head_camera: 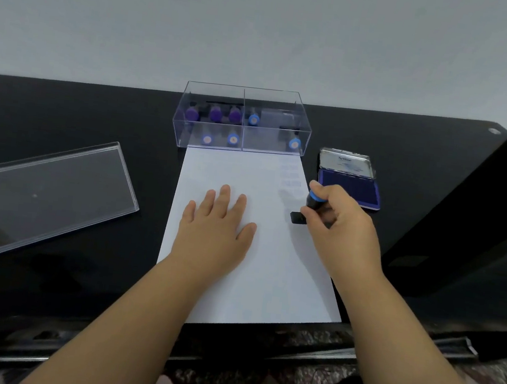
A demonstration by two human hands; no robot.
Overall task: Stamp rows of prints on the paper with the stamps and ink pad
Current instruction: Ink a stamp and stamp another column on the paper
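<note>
Pressing flat, fingers spread, the left hand [216, 219] pins the paper [254, 280] so it cannot slide, while the right hand [335, 223] grips a stamp [307, 206] at its right edge (ink pad [349, 184] open just beside).

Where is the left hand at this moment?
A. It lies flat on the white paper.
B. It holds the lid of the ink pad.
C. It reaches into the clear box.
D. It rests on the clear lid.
A: the left hand lies with straight fingers on the paper, apart from the clear box and the ink pad.
</note>
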